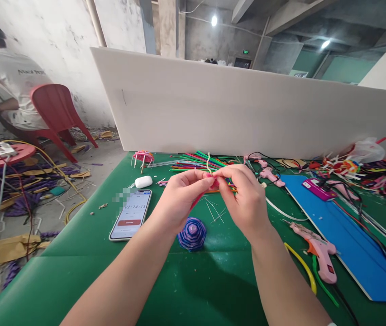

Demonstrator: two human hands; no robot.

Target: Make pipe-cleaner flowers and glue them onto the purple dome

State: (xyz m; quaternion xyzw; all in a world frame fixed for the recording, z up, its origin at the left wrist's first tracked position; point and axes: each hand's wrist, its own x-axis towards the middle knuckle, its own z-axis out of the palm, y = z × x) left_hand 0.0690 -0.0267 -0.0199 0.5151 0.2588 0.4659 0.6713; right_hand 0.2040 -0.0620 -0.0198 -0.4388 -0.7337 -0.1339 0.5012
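Pink-red piece [214,183], at the centre of the frame, is held between both hands; fingers cover most of it, so its exact form cannot be told. The left hand [183,194] has thumb and forefinger closed on it, and the right hand [246,195] appears to pinch its other side. A pale yellow strand [208,163] stands above the fingertips. Below, on the green table [64,276], sits a blue-and-purple ringed dome [192,234]. A phone [131,215] lies left of centre; a pink glue gun [316,249] lies lower right, near a blue board [359,262].
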